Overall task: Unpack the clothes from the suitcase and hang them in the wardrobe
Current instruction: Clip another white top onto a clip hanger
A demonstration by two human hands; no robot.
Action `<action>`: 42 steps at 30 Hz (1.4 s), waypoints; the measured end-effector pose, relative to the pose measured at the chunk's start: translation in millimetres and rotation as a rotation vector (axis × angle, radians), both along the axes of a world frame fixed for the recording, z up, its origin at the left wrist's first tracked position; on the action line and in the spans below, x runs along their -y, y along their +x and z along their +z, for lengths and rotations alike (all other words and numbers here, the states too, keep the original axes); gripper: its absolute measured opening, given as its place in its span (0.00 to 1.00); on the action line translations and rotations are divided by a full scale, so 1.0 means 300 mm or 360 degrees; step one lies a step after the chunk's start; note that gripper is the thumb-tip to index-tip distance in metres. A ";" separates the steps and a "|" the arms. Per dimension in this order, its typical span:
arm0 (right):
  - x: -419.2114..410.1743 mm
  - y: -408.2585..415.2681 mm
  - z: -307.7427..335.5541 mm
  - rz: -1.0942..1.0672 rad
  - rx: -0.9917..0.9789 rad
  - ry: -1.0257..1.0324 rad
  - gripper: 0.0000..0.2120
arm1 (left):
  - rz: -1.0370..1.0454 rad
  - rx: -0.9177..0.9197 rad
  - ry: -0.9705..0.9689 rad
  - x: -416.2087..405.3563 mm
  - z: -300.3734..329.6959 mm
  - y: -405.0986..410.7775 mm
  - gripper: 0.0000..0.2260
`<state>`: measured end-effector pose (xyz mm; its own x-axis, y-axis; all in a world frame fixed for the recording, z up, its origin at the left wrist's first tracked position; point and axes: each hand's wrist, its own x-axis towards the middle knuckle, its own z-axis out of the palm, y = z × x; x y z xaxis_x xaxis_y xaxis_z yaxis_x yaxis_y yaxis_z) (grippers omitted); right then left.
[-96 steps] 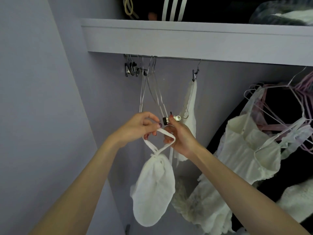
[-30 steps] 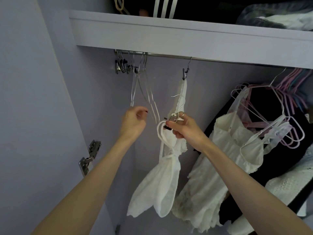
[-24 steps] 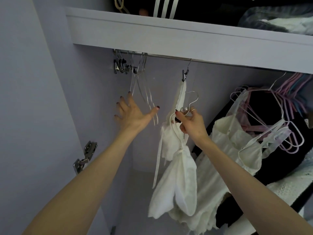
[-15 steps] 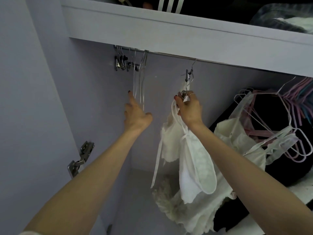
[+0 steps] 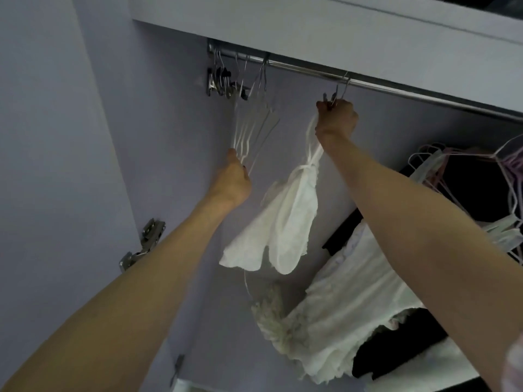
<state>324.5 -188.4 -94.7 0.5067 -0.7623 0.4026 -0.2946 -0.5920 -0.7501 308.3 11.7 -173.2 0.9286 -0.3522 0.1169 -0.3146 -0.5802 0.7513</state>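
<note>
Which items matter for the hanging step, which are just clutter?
In play: right hand, clip hook, small white garment, rail, left hand, empty wire hangers.
Bystanders: white dress, pink hangers, door hinge.

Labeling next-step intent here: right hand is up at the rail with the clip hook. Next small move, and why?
Probably let go with the right hand: the clip hook looks already over the rail, and the small white garment dangles below it. The left hand holds the empty hangers aside, so space is there.
</note>
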 end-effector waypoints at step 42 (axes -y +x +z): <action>-0.168 -1.090 -0.511 0.0611 -0.0907 0.0308 0.11 | -0.0718 0.0515 0.0453 0.023 -0.195 -0.643 0.16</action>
